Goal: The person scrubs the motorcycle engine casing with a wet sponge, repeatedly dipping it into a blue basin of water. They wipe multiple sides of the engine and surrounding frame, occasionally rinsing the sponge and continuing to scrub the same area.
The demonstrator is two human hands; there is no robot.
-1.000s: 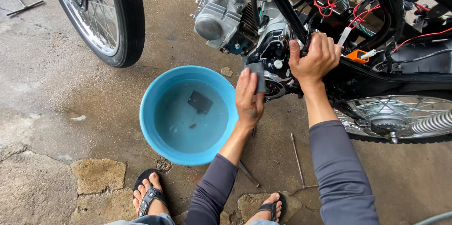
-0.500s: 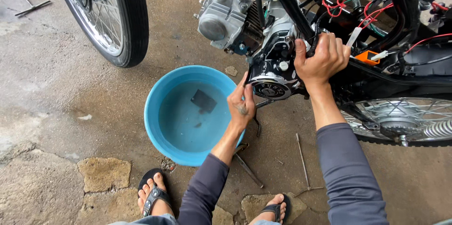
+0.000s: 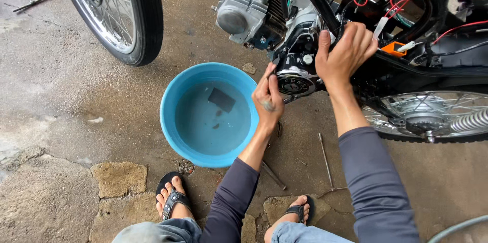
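left hand now off pad, fingers together by engine cover | pad lies in basin | right hand clamps frame | cover exposed

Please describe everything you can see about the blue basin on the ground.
The blue basin is round, looks like plastic, and stands upright on the wet concrete floor, below the motorcycle engine. It holds shallow, fairly clear water; a dark rectangular piece and a few small specks lie on its bottom. The left hand hovers beside its right rim, apparently without touching. A sandalled foot is just in front of it.
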